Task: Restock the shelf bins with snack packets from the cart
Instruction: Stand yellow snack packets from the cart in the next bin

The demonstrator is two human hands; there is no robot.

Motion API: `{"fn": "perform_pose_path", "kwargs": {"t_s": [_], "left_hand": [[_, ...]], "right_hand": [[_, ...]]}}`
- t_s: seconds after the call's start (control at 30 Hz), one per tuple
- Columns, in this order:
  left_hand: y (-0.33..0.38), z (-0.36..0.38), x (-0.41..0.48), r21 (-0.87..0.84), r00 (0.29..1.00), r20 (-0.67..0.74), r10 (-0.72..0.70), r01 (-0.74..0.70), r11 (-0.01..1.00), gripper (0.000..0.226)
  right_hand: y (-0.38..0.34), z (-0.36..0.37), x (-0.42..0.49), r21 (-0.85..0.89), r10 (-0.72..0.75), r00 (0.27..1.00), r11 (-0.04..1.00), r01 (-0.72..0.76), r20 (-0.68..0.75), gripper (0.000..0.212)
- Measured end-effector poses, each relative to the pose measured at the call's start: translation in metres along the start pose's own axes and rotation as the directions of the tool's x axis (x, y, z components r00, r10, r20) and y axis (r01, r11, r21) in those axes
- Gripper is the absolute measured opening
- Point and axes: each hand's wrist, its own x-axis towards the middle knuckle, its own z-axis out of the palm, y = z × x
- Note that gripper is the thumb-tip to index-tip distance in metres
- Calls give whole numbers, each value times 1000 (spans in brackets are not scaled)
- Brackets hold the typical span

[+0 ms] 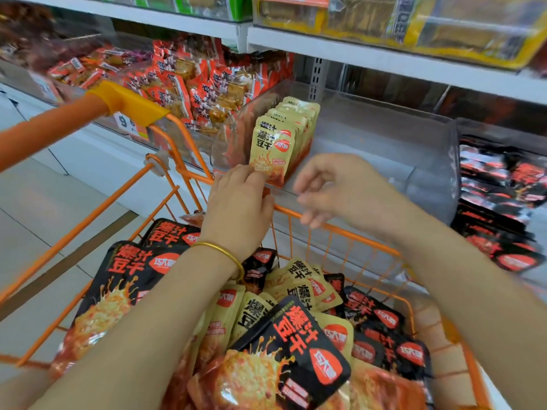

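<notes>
A row of small yellow snack packets (275,143) stands upright at the left end of a clear plastic shelf bin (414,149). My left hand (239,205), with a gold bangle on its wrist, pinches the bottom edge of the front packet. My right hand (334,187) hovers just right of the row, fingers loosely curled, holding nothing. Below my arms, the orange wire cart (165,199) is piled with small yellow packets (299,288) and black packets (299,344) of the same brand.
The bin to the left holds orange-red packets (189,84); the one to the right holds black packets (500,202). Upper shelves carry yellow and green goods (414,22). The cart's orange handle (59,119) crosses the left side over pale floor tiles.
</notes>
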Motion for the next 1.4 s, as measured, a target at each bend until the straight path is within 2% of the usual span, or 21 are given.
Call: {"fn": "perform_pose_path", "kwargs": {"t_s": [0.07,0.13,0.17,0.23,0.33,0.43,0.5,0.57,0.63,0.77,0.87,0.97,1.07,1.13,1.17,1.23,1.27,1.33,1.4], "left_hand": [[0,0,0,7,1000,-6,15,-15,1000,32],[0,0,0,3,1000,-5,19,-19,1000,32],[0,0,0,-4,1000,-6,24,-24,1000,32],[0,2,-1,-16,999,-9,40,-40,999,34],[1,4,-2,-26,998,-10,56,-57,998,34],[1,4,-3,-30,998,-17,65,-66,997,36],[0,4,-3,-31,998,-15,63,-64,998,35],[0,5,-2,-42,997,-18,69,-70,997,36],[-1,5,-1,-50,997,-21,75,-76,996,36],[-3,6,1,-77,998,-1,58,-58,995,50],[-1,5,2,-115,996,-32,80,-83,990,63],[3,4,2,-192,994,-36,102,-107,975,65],[4,4,5,-302,991,-2,133,-127,945,68],[0,5,8,-367,994,8,113,-103,924,58],[-2,5,10,-415,997,5,77,-68,907,53],[-3,4,11,-563,999,2,-35,30,826,59],[-3,3,11,-631,997,-8,-73,51,774,63],[-2,0,11,-660,993,-51,-108,48,750,59],[-1,-2,13,-603,991,-87,-98,26,797,50]], "right_hand": [[19,13,-24,-310,93,983,950,-39,160,20],[44,26,-32,-632,195,957,775,-15,216,15],[53,32,-34,-727,226,949,687,4,218,20],[58,40,-35,-806,278,935,592,13,219,33],[61,43,-36,-825,259,939,563,43,226,46],[65,46,-37,-831,206,952,551,77,225,22],[68,46,-36,-782,213,945,620,67,249,11],[65,40,-36,-643,229,935,766,-3,269,22],[58,31,-39,-447,187,955,892,-68,229,32],[36,6,-39,-303,35,997,953,-12,71,31],[14,-13,-28,-167,-46,996,985,32,-82,27],[2,-22,-12,6,-70,991,997,71,-116,23],[5,-18,7,217,-11,989,975,44,-150,18],[13,-12,19,362,54,981,932,17,-185,11],[16,-11,24,508,98,982,861,-2,-162,5],[19,-7,28,778,150,988,625,-65,-38,31],[20,-5,27,806,146,989,583,-96,13,41],[21,2,26,686,106,992,717,-121,64,38],[20,4,32,523,88,995,846,-103,54,26]]}}
